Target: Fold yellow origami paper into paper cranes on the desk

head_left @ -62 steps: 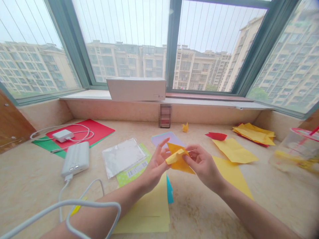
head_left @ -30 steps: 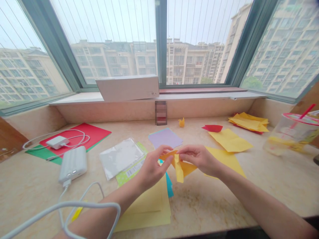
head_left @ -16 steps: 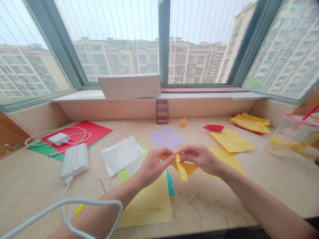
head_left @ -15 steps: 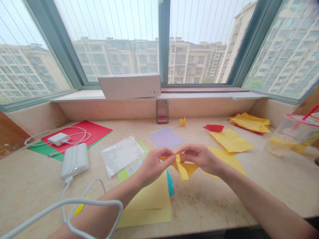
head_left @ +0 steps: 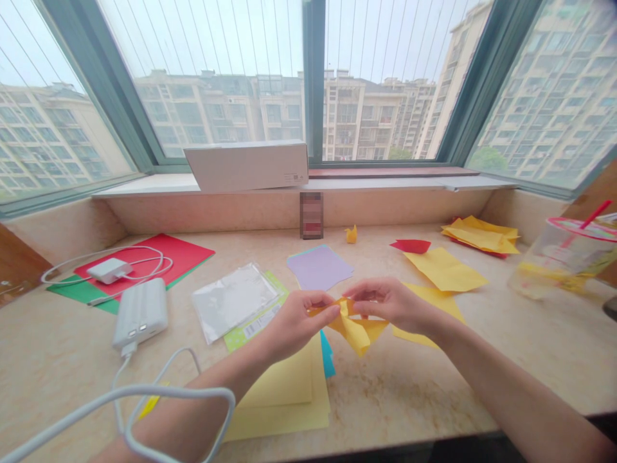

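Note:
Both my hands hold a partly folded orange-yellow paper (head_left: 357, 329) a little above the marble desk (head_left: 424, 386). My left hand (head_left: 296, 321) pinches its left tip with thumb and fingers closed. My right hand (head_left: 385, 302) pinches the top edge from the right, fingers curled. The paper's lower flaps hang loose between the hands. Under them lie pale yellow sheets (head_left: 289, 399) with a blue sheet (head_left: 326, 357) peeking out.
A power bank (head_left: 141, 312) with a white cable (head_left: 144, 392) lies at left, near a charger (head_left: 108, 270) on red paper (head_left: 186, 251). A plastic sleeve (head_left: 234, 299), lilac sheet (head_left: 318, 267), yellow sheets (head_left: 443, 269), a small folded figure (head_left: 351, 234), a drink cup (head_left: 562, 257) and a white box (head_left: 247, 164) are around.
The hands dropped from chest height toward the desk. The folded paper was pulled outward between the two pinches, and its flaps now hang wider and lower.

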`<state>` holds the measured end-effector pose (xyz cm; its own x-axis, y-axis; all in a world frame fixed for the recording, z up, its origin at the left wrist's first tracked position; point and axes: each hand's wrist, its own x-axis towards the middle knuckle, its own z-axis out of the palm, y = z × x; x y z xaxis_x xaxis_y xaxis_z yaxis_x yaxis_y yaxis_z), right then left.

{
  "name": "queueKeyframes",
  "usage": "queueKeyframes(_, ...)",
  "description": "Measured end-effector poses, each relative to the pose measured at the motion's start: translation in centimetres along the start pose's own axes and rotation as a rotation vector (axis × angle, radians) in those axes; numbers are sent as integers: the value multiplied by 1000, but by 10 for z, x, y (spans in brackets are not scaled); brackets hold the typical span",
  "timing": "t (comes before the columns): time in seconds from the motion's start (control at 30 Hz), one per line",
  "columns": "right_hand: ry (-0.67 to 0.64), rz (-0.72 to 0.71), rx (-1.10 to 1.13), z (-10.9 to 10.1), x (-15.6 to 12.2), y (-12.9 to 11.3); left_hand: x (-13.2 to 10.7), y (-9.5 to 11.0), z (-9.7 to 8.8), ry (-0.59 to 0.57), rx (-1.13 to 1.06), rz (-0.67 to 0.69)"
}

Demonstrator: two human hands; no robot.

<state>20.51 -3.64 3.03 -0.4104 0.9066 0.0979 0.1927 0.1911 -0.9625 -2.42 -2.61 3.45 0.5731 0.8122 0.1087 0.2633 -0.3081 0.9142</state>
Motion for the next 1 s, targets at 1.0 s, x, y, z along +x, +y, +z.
queueKeyframes(1.0, -149, 47, 129, 0, -3, -3, -3, -9, 8, -107, -302, -7)
